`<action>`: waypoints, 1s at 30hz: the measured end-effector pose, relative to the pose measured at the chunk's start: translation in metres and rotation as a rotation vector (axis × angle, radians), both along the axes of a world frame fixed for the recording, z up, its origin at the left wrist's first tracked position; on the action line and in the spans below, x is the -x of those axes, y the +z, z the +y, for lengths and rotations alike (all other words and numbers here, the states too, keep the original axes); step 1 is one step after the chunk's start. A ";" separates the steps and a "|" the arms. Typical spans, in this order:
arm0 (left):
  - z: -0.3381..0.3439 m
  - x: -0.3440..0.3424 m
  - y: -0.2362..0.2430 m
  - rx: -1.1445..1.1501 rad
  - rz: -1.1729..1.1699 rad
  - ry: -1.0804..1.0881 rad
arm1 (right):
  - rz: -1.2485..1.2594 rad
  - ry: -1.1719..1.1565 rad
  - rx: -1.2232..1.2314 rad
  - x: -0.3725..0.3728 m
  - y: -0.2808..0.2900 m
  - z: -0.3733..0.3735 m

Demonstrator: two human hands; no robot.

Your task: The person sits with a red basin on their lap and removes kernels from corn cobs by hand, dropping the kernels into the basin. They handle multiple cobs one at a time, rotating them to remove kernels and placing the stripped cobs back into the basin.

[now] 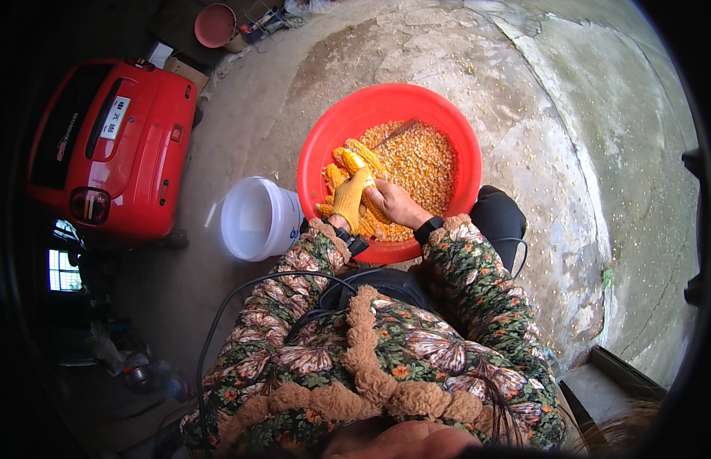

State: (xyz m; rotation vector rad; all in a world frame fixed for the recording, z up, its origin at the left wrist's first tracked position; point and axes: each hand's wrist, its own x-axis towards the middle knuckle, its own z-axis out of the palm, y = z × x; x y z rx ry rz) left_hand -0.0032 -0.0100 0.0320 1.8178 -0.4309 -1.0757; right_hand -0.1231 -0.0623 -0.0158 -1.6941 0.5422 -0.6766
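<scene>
A large red basin (pixel 466 134) stands before me, with loose yellow corn kernels (pixel 428 157) heaped in its right and far parts. Several whole ears of corn (pixel 330 177) lie along its left side. My left hand (pixel 349 200), in a yellow glove, is closed around an ear of corn (pixel 354 161) whose tip points away from me. Bare, my right hand (pixel 397 203) presses its thumb and fingers against the near end of that same ear. Its fingertips are partly hidden. A thin brown strip (pixel 397 131) rests on the kernels at the far side.
Left of the basin stands a white bucket (pixel 277 218). A red car (pixel 133 153) is parked farther left. Scattered kernels dot the concrete floor (pixel 523 153). A black cable (pixel 218 325) runs across my left sleeve. At the far left sits a reddish bowl (pixel 215 25).
</scene>
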 end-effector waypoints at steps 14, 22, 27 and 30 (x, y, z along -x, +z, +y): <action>-0.006 -0.008 -0.033 -0.074 -0.239 0.044 | 0.162 -0.088 0.131 -0.004 -0.004 0.006; -0.008 -0.006 -0.049 -0.049 -0.209 0.090 | 0.303 -0.079 0.447 -0.004 -0.020 -0.006; -0.009 -0.010 -0.033 -0.095 -0.257 0.068 | 0.256 -0.158 0.023 -0.002 -0.009 -0.007; -0.009 -0.017 -0.034 -0.060 -0.194 0.109 | 0.096 0.014 -0.048 0.002 0.002 -0.001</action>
